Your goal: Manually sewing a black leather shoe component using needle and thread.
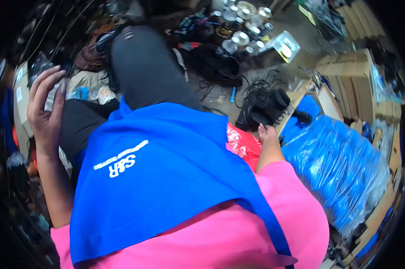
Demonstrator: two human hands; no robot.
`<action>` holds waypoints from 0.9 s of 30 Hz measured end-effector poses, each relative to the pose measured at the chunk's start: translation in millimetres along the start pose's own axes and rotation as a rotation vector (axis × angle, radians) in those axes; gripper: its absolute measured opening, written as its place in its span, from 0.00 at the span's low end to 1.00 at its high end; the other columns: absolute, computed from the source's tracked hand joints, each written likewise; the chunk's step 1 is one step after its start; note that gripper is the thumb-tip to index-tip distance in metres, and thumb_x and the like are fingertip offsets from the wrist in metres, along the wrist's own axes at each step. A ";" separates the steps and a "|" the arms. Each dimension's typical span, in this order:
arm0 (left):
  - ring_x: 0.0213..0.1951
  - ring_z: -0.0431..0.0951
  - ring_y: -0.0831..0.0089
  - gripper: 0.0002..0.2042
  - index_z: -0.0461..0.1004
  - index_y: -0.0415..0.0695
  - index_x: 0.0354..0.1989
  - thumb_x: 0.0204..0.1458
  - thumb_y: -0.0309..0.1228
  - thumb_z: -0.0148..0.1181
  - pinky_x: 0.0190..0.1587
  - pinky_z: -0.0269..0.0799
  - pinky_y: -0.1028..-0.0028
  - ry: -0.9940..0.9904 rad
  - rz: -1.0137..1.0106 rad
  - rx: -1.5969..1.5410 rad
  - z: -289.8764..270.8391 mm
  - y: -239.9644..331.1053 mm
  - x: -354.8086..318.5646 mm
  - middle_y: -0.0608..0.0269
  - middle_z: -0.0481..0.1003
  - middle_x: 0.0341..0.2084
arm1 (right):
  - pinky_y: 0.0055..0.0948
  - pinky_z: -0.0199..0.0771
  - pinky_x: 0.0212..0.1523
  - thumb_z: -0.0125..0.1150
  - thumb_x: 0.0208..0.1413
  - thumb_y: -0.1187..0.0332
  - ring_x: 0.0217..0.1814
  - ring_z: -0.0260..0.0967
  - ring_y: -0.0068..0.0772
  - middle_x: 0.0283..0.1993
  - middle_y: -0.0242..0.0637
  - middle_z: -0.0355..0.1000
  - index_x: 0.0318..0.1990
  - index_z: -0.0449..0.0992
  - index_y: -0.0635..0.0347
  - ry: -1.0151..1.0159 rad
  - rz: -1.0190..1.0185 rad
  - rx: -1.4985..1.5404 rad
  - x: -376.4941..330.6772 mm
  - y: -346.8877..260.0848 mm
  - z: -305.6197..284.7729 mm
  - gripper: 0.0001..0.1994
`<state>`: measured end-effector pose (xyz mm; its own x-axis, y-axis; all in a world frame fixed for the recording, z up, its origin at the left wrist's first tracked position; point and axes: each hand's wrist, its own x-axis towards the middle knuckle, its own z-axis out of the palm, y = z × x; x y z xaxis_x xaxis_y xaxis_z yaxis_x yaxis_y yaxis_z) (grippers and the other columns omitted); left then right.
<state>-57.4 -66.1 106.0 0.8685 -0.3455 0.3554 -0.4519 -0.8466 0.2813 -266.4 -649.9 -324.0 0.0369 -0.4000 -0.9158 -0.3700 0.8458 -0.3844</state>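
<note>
My left hand is raised at the left with its fingers apart and nothing in them. It hovers beside my dark-trousered leg. At the right, my right hand reaches down with bent fingers at the near edge of a black object with a round opening. Its exact kind is too blurred to make out. A tangle of thin black cables lies just beyond it. Close to my right wrist is a red plastic bag with white print. A blue apron covers my lap.
Blue goods in clear plastic wrap lie at the right, below stacked cardboard boxes. Several metal cans stand at the far middle, near a black bag. A brown cable coil sits at the far left.
</note>
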 end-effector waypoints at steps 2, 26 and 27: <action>0.49 0.73 0.67 0.10 0.76 0.38 0.42 0.51 0.19 0.56 0.52 0.67 0.72 0.021 -0.039 -0.005 -6.2 -9.3 -6.4 0.57 0.74 0.45 | 0.35 0.80 0.38 0.39 0.62 0.69 0.43 0.73 0.42 0.46 0.50 0.69 0.52 0.61 0.68 0.037 -0.011 -0.030 -31.9 -2.5 11.1 0.15; 0.45 0.74 0.59 0.10 0.77 0.41 0.36 0.49 0.34 0.61 0.49 0.66 0.66 0.010 -0.231 0.088 24.0 -132.0 -66.4 0.57 0.75 0.40 | 0.42 0.65 0.38 0.47 0.61 0.58 0.33 0.67 0.45 0.31 0.50 0.71 0.35 0.72 0.69 0.152 -1.649 -0.965 -200.5 -96.2 208.8 0.19; 0.48 0.72 0.59 0.12 0.77 0.43 0.38 0.48 0.35 0.62 0.52 0.64 0.64 -0.034 -0.267 0.181 25.4 -133.8 -72.5 0.58 0.74 0.43 | 0.37 0.67 0.39 0.46 0.62 0.60 0.35 0.68 0.37 0.33 0.46 0.72 0.37 0.72 0.68 0.001 -1.763 -0.898 -241.6 -90.8 245.0 0.17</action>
<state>-54.7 61.9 20.0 0.9592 -0.1128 0.2593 -0.1667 -0.9662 0.1966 -14.3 -543.5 -96.4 0.8227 -0.4490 0.3486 -0.2100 -0.8099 -0.5476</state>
